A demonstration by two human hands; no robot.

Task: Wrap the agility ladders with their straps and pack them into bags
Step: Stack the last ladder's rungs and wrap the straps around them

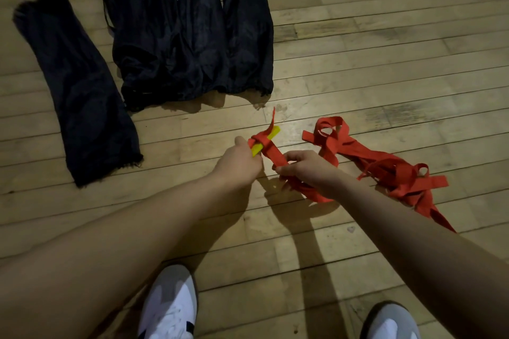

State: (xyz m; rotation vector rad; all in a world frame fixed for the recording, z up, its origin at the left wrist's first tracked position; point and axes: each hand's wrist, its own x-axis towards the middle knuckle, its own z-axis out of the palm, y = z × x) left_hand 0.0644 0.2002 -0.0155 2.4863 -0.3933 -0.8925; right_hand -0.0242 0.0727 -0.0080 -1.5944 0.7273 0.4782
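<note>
My left hand (242, 161) grips the near end of a yellow ladder rung (272, 133) held above the wooden floor. A red strap (271, 153) is looped and knotted round that rung. A short red tail sticks up past the knot. My right hand (305, 166) holds the red strap just right of the knot, fingers curled round it. The remaining red webbing (380, 165) lies in a loose tangle on the floor to the right. Black bags lie flat beyond: one long bag (80, 85) at the left and a pile of several (192, 27) in the middle.
My two white and grey shoes (170, 305) (391, 322) stand on the floorboards at the bottom edge. Bare wooden floor (385, 49) stretches to the right of the bags.
</note>
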